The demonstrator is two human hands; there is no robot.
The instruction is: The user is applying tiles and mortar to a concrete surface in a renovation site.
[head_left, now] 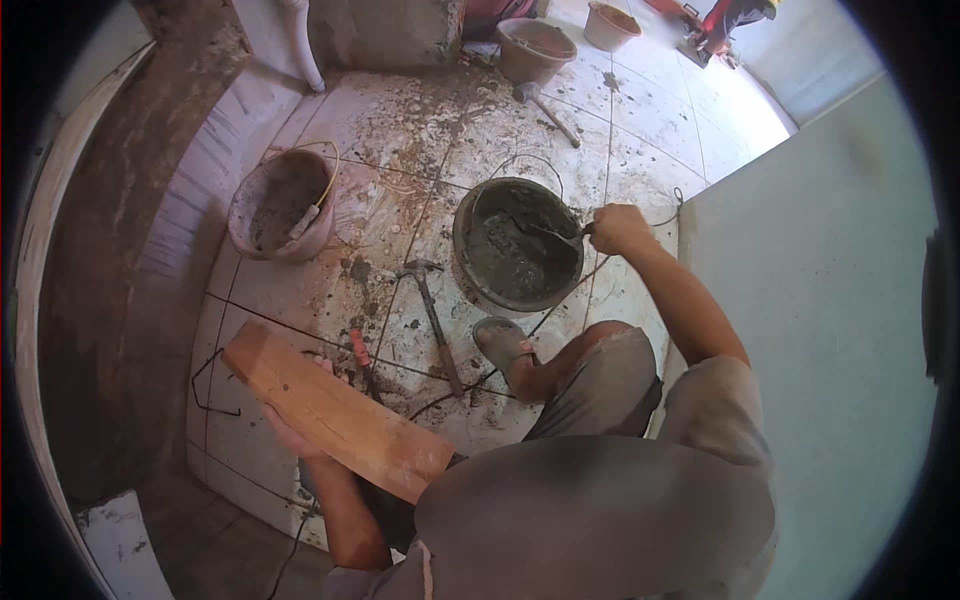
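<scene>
My left hand [288,432] holds a long, flat orange-brown brick [345,410] from beneath, tilted above the floor at lower left. The fingertips show past its far edge. Out to the right, my right hand [620,230] is closed round the handle of a trowel [548,233]. Its blade reaches into a dark bucket [459,240] of wet grey mortar [505,255], which partly hides it. A claw hammer [432,312] lies between the brick and the bucket. Beside the brick is a red-handled tool [359,347], partly covered.
A second bucket [234,225] with a yellow cord stands at left. A mallet [550,115] and two more buckets [540,70] are farther off. A pale wall [800,280] rises at right. Another person [725,25] is at far right. Mortar crumbs litter the tiled floor [640,120].
</scene>
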